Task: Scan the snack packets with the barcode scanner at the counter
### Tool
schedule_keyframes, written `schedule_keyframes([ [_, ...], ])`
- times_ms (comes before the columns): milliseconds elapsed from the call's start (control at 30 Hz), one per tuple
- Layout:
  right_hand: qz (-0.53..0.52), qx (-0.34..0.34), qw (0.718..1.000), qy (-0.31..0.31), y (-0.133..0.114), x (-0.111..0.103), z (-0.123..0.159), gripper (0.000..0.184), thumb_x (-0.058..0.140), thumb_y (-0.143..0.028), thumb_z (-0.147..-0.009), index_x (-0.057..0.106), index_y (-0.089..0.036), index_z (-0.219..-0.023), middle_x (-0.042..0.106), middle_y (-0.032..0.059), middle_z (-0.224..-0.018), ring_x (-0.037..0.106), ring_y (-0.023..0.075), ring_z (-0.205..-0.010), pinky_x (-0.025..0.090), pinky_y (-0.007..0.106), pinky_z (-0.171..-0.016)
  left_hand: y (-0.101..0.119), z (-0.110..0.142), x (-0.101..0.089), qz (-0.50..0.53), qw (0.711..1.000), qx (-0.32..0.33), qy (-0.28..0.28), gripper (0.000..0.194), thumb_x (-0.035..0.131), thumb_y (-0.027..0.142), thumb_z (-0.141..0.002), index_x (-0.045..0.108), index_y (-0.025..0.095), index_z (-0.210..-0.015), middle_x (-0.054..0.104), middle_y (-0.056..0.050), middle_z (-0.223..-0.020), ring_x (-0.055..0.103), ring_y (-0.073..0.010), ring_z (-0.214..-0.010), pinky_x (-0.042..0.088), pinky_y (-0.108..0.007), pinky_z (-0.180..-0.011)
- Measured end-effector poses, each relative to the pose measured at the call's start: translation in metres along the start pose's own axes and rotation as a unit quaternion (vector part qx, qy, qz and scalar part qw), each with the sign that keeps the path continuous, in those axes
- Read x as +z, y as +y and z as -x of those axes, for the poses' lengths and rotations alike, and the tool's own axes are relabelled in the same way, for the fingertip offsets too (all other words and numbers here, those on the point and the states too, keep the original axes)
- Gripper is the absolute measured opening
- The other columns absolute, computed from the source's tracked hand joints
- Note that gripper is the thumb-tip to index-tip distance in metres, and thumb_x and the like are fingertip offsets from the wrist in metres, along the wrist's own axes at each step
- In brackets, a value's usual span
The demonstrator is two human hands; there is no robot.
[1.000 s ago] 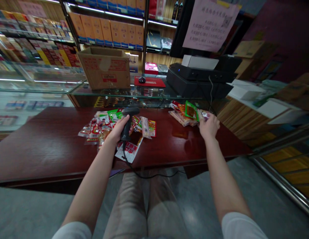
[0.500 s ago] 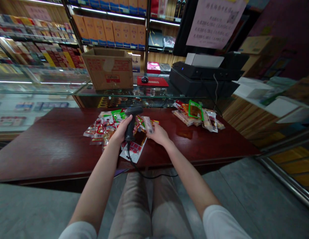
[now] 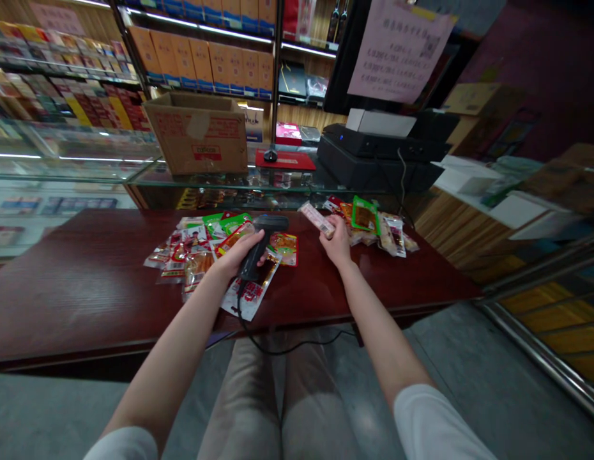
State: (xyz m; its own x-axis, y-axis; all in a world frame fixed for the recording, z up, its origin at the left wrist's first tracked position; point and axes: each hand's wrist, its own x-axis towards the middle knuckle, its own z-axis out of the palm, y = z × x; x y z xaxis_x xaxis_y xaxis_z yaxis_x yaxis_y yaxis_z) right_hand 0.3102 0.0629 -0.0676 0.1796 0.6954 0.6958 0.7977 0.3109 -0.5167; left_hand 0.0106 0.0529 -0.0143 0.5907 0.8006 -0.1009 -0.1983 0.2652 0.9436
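Black plastic scanner gun (image 3: pixel 253 257) sits in the left hand (image 3: pixel 236 255), fingers curled around it over a shiny red-and-green packet heap (image 3: pixel 194 241), maybe left to do, while the right hand (image 3: pixel 338 243) pinches a long pale plastic packet (image 3: pixel 315 217), another colourful packet heap (image 3: pixel 365 218) right of those fingers looking done.

Before you stands a dark red-brown worktop (image 3: pixel 100 281), with a glass display case (image 3: pixel 278 188) beyond it. Behind that, you face wood-backed shelves (image 3: pixel 211 91) with white light strips (image 3: pixel 201 26). To your right, note the dim purplish wall (image 3: pixel 550 57). The floor (image 3: pixel 469 383) below is gray.
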Motion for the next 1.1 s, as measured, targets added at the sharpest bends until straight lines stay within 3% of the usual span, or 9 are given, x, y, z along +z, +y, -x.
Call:
schedule_keyframes([
  [133,-0.051,-0.006,0.999,-0.002,0.014,0.010,0.007,0.059,0.060,-0.016,-0.075,0.042,-0.015,-0.131,0.067,0.0156,-0.117,0.063,0.0267,-0.112,0.046,0.047,-0.106,0.006,-0.009,0.019,-0.028,0.999,-0.020,0.005,0.048,0.071,0.057,-0.081,0.062,0.011,-0.094,0.059,-0.001,-0.055,0.053,-0.0111,-0.042,0.038,-0.020,-0.038],
  [333,-0.074,-0.008,0.997,-0.017,0.010,0.016,0.008,0.063,0.060,-0.015,-0.074,0.040,-0.016,-0.134,0.065,0.0155,-0.122,0.061,0.0258,-0.116,0.046,0.046,-0.107,0.005,-0.028,0.048,-0.025,1.000,-0.003,0.000,0.044,0.073,0.054,-0.081,0.057,0.013,-0.088,0.059,0.000,-0.062,0.050,-0.0082,-0.042,0.039,-0.020,-0.038],
  [567,-0.069,0.025,0.996,-0.043,-0.008,0.006,0.012,0.064,0.056,-0.014,-0.078,0.037,-0.014,-0.138,0.064,0.0173,-0.127,0.060,0.0238,-0.120,0.044,0.043,-0.109,-0.008,-0.029,0.051,-0.025,0.999,-0.031,-0.008,0.045,0.074,0.057,-0.079,0.056,0.016,-0.083,0.053,0.002,-0.050,0.049,-0.0099,-0.038,0.037,-0.020,-0.036],
  [667,-0.025,0.015,0.999,-0.015,-0.022,-0.014,0.010,0.060,0.056,-0.020,-0.083,0.037,-0.017,-0.140,0.063,0.0158,-0.129,0.056,0.0251,-0.126,0.039,0.046,-0.112,0.003,-0.020,0.044,-0.037,0.999,-0.031,0.020,0.044,0.073,0.056,-0.081,0.060,0.014,-0.087,0.056,0.000,-0.052,0.052,-0.0115,-0.039,0.039,-0.021,-0.037],
  [767,0.064,0.039,0.995,0.066,-0.028,-0.048,0.002,0.055,0.055,-0.028,-0.086,0.041,-0.017,-0.138,0.059,0.0184,-0.133,0.053,0.0303,-0.127,0.038,0.050,-0.110,0.017,-0.011,0.030,-0.037,0.996,-0.009,0.086,0.039,0.074,0.050,-0.081,0.060,0.014,-0.089,0.063,-0.002,-0.060,0.054,-0.0109,-0.041,0.042,-0.021,-0.038],
  [900,0.196,0.143,0.955,0.170,-0.006,-0.106,-0.013,0.042,0.049,-0.034,-0.089,0.052,-0.017,-0.127,0.059,0.0200,-0.129,0.051,0.0365,-0.123,0.036,0.057,-0.105,0.027,-0.002,0.007,-0.017,0.983,-0.001,0.180,0.032,0.070,0.044,-0.086,0.059,0.014,-0.087,0.062,-0.001,-0.061,0.053,-0.0091,-0.041,0.041,-0.019,-0.037],
  [1000,0.250,0.226,0.926,0.171,0.028,-0.133,-0.019,0.036,0.051,-0.034,-0.087,0.057,-0.018,-0.119,0.062,0.0184,-0.125,0.053,0.0374,-0.119,0.035,0.059,-0.101,0.029,0.002,-0.007,0.002,0.976,-0.007,0.219,0.030,0.067,0.043,-0.089,0.059,0.013,-0.087,0.061,0.000,-0.059,0.052,-0.0085,-0.041,0.041,-0.019,-0.038],
  [1100,0.273,0.309,0.905,0.101,0.056,-0.140,-0.015,0.033,0.057,-0.037,-0.084,0.061,-0.018,-0.111,0.065,0.0179,-0.119,0.056,0.0370,-0.114,0.036,0.060,-0.099,0.028,0.001,-0.014,0.017,0.976,-0.004,0.219,0.032,0.066,0.044,-0.089,0.059,0.013,-0.088,0.060,0.000,-0.058,0.053,-0.0089,-0.041,0.042,-0.019,-0.039],
])
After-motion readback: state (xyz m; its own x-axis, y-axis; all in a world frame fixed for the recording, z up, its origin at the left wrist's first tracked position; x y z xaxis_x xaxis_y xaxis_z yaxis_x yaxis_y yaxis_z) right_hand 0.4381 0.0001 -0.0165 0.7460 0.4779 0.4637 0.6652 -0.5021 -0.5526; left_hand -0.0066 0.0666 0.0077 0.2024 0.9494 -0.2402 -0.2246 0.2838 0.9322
